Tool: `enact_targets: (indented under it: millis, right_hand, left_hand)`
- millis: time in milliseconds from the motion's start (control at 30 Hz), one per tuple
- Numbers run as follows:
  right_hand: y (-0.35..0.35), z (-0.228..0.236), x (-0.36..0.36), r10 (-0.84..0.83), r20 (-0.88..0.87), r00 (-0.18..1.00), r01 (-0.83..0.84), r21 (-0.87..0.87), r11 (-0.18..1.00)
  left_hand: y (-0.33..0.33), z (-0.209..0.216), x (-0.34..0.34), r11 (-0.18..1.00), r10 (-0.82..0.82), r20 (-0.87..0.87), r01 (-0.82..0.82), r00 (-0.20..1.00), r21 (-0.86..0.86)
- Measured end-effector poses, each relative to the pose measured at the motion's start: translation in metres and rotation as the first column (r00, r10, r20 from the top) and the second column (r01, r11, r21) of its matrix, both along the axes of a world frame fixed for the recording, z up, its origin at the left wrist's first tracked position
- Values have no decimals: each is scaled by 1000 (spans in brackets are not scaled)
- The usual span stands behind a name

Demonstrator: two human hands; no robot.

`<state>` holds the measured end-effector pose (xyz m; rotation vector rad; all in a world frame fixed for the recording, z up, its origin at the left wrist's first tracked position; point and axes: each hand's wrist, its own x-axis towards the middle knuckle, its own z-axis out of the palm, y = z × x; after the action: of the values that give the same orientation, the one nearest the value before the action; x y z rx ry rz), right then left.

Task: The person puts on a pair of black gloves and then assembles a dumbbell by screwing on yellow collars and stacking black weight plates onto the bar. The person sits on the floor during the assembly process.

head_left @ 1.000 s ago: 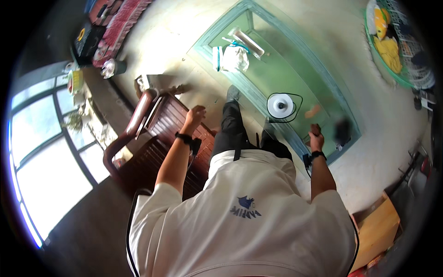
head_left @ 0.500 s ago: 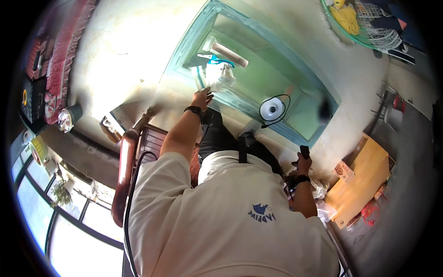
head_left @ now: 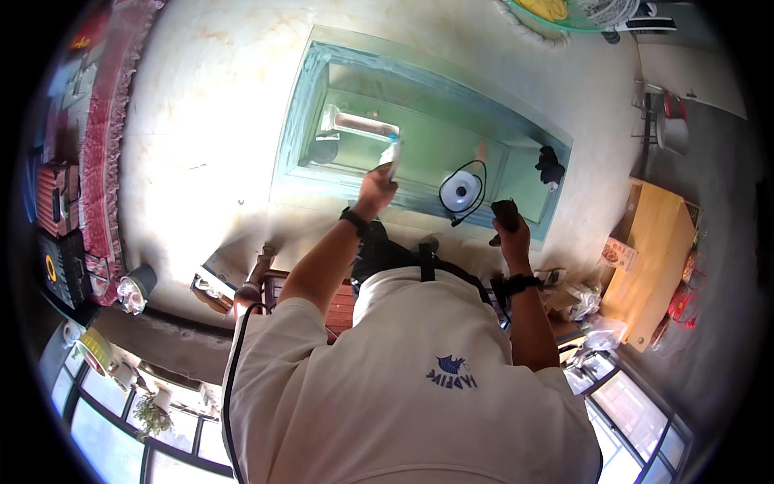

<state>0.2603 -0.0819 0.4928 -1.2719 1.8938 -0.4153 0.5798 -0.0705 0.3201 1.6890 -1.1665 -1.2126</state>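
Over the glass-topped table with a teal frame [head_left: 300, 97], my left hand [head_left: 376, 192] is closed around a soft-looking white packet [head_left: 389, 156] with a blue end. Glare and my fingers hide part of it. My right hand [head_left: 514, 239] grips a dark, blocky object [head_left: 505, 214] at the table's near edge; its exact kind is unclear. Between my hands lies a round white device [head_left: 461, 192] with a black cable [head_left: 484, 179] looped round it. Beyond my left hand, a long pale tray-like thing [head_left: 364, 123] rests on the table.
A crumpled black item [head_left: 551, 166] lies at the table's right end. On the right stands a wooden cabinet [head_left: 645, 262], with plastic bags [head_left: 587, 302] beside it. A wooden chair [head_left: 339, 300] is under me, and a bin [head_left: 139, 284] stands at left.
The white and blue packet that lay on the table is now in my left hand. My right hand has come up to the table edge with the dark object. The view has shifted.
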Motion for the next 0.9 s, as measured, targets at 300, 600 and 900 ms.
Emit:
enact_targets:
  millis: [300, 600, 900]
  right_hand:
    - [55, -17, -52, -151, -37, 988, 154, 101, 983]
    - [107, -71, -172, -99, -158, 982, 119, 120, 986]
    - [137, -57, -182, -71, -275, 959, 123, 173, 977]
  left_hand:
    - [-5, -2, -51, 988, 24, -144, -2, 989, 152]
    - [-7, -34, -99, 959, 281, -765, -197, 579, 203]
    - [11, -115, -52, 876, 19, 257, -140, 966, 462]
